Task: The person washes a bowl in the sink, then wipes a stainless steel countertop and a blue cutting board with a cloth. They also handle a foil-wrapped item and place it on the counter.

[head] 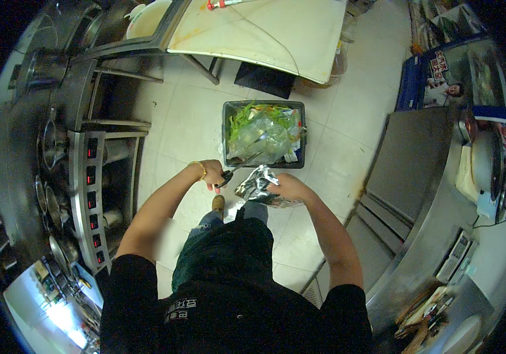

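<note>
My left hand (212,174), with a gold bracelet at its wrist, grips the black handle of a knife or scissors (225,178); which of the two I cannot tell. The thin metal blade points up and right over a bin's near rim. My right hand (289,186) holds a crumpled silvery foil bag (256,184) just below the bin. The black rectangular plastic bin (226,164) stands on the floor in front of me. Green leafy scraps (240,119) and a clear plastic bag (265,135) fill it.
A white-topped table (257,40) is ahead, with a black panel (265,79) beneath. At the left runs a metal cooking unit with a row of lit switches (91,175) and several pans. A steel counter (416,252) with a scale (454,256) lines the right.
</note>
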